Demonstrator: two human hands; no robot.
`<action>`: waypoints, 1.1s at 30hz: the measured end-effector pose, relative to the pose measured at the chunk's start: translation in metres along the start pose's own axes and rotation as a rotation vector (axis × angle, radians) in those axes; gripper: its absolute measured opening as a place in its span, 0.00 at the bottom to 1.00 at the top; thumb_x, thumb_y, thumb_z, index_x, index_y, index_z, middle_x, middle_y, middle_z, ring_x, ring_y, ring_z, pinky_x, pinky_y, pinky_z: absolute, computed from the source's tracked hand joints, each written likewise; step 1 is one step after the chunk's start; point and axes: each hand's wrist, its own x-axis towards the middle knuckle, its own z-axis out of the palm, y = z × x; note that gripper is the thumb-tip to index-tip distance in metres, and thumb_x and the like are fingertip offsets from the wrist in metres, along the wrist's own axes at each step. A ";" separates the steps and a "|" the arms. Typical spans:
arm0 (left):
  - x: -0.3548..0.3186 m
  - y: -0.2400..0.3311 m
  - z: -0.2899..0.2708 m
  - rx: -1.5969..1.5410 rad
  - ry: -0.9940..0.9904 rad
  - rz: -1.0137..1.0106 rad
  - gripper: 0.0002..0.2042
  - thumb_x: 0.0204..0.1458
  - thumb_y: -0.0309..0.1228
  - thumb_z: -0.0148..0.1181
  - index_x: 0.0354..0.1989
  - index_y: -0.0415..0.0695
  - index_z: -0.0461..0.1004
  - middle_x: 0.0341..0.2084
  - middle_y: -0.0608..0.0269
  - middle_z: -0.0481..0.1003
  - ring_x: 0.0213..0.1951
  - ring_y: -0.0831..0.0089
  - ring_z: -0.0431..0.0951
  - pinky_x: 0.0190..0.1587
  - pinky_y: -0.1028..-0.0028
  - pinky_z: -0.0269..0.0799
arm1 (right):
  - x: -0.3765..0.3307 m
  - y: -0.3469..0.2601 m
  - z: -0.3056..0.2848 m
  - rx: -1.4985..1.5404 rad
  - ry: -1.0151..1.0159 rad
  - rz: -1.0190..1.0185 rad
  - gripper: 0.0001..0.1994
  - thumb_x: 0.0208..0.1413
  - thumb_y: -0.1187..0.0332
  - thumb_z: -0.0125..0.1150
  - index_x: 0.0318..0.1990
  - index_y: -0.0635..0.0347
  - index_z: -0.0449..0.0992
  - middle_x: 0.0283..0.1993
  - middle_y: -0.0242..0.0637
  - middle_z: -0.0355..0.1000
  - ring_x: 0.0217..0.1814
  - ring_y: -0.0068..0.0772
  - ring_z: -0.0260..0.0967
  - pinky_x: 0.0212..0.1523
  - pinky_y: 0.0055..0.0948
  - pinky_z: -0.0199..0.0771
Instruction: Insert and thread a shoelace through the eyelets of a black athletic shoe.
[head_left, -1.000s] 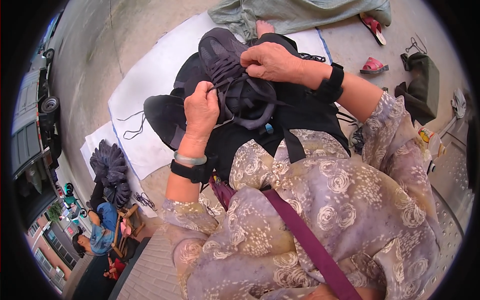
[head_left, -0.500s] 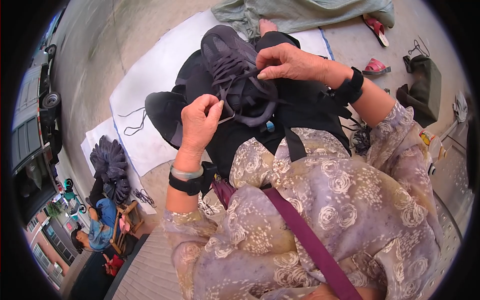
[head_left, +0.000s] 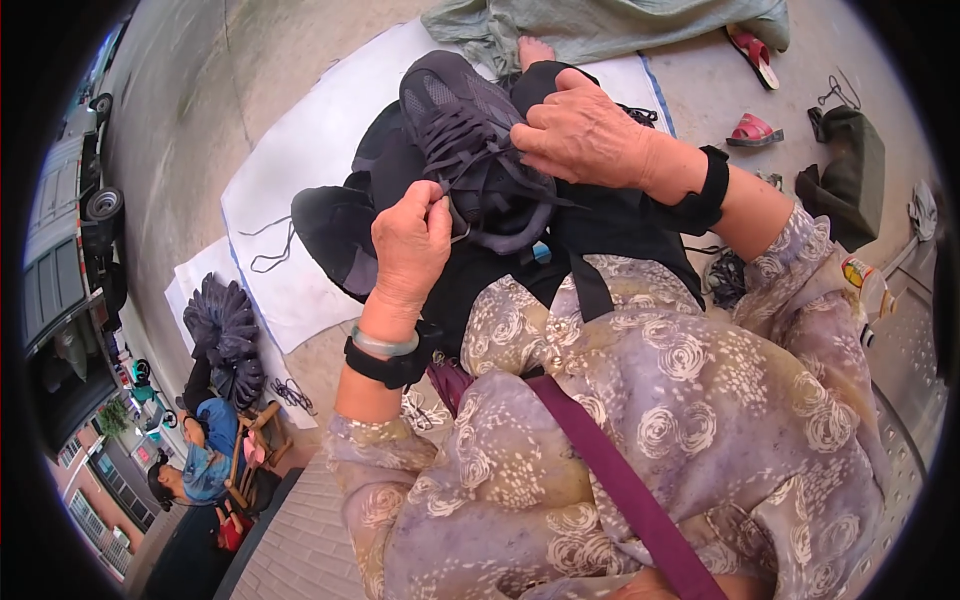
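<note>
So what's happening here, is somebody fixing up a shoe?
A seated person is lacing a dark grey sneaker that rests on their lap. The left hand pinches a lace end beside the shoe's opening, while the right hand presses down on the shoe's side to steady it. The laces are threaded across the upper, with loose ends trailing. A second dark shoe lies on a white sheet beside the lap, and a stack of dark shoes sits farther left.
</note>
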 end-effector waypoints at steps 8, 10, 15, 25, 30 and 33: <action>0.011 0.001 -0.021 -0.055 -0.012 0.013 0.05 0.46 0.20 0.54 0.32 0.37 0.71 0.18 0.67 0.69 0.20 0.84 0.66 0.24 0.81 0.63 | -0.010 0.005 -0.001 -0.157 0.047 -0.037 0.05 0.49 0.63 0.56 0.30 0.50 0.69 0.23 0.28 0.65 0.27 0.28 0.65 0.37 0.29 0.56; 0.010 0.006 -0.023 -0.020 -0.051 -0.033 0.05 0.45 0.20 0.54 0.32 0.38 0.71 0.18 0.66 0.69 0.21 0.82 0.66 0.25 0.80 0.64 | -0.015 0.006 0.002 -0.091 0.042 0.025 0.04 0.49 0.65 0.55 0.31 0.51 0.69 0.25 0.30 0.65 0.29 0.30 0.66 0.37 0.31 0.58; 0.007 -0.017 -0.019 0.002 0.080 0.078 0.05 0.43 0.19 0.56 0.30 0.40 0.72 0.21 0.59 0.70 0.23 0.70 0.71 0.27 0.76 0.66 | -0.015 0.001 0.019 0.475 0.262 0.368 0.07 0.49 0.76 0.54 0.37 0.61 0.71 0.31 0.36 0.68 0.35 0.38 0.68 0.34 0.29 0.68; -0.002 -0.038 -0.003 -0.358 0.214 -0.269 0.05 0.44 0.16 0.53 0.30 0.37 0.72 0.23 0.63 0.72 0.23 0.75 0.71 0.28 0.79 0.67 | -0.010 0.006 0.033 0.897 0.255 0.711 0.08 0.45 0.72 0.52 0.33 0.62 0.73 0.29 0.41 0.69 0.35 0.40 0.69 0.39 0.31 0.69; -0.008 -0.042 -0.004 -0.024 0.308 -0.222 0.12 0.41 0.21 0.57 0.37 0.39 0.71 0.32 0.60 0.72 0.35 0.68 0.72 0.42 0.72 0.67 | -0.011 0.000 0.032 0.468 0.404 0.646 0.11 0.40 0.74 0.52 0.34 0.59 0.74 0.34 0.35 0.69 0.43 0.40 0.66 0.48 0.35 0.64; -0.009 -0.011 -0.011 0.281 0.357 0.116 0.14 0.37 0.24 0.61 0.35 0.42 0.70 0.33 0.59 0.71 0.39 0.63 0.70 0.44 0.67 0.62 | -0.010 -0.009 0.016 0.331 0.456 0.383 0.10 0.38 0.75 0.54 0.32 0.56 0.74 0.35 0.31 0.68 0.44 0.38 0.64 0.47 0.35 0.61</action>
